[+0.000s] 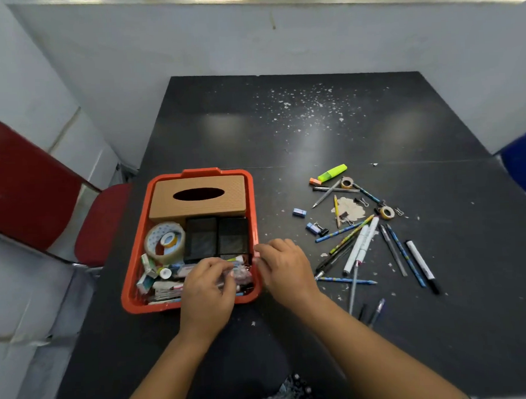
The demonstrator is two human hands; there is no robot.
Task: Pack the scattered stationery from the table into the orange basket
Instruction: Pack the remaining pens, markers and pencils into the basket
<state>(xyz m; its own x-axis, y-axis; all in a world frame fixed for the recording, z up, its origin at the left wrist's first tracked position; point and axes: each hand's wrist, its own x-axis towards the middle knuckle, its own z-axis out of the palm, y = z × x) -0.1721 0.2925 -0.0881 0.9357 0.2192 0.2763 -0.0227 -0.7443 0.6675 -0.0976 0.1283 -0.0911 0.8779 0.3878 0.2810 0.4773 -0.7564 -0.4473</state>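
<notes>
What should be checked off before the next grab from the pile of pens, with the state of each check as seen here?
1. Orange basket within reach, on the table: ok.
2. Room left in the basket: ok at the near end, though the tissue box and black boxes fill much of it.
3. Left hand free: not ok; its fingers are curled over small items inside the basket.
4. Right hand free: cannot tell; it rests at the basket's right rim, fingertips hidden.
5. Stationery still to pack: not ok; pens, green highlighter, tape rolls and binder clips remain on the table.
</notes>
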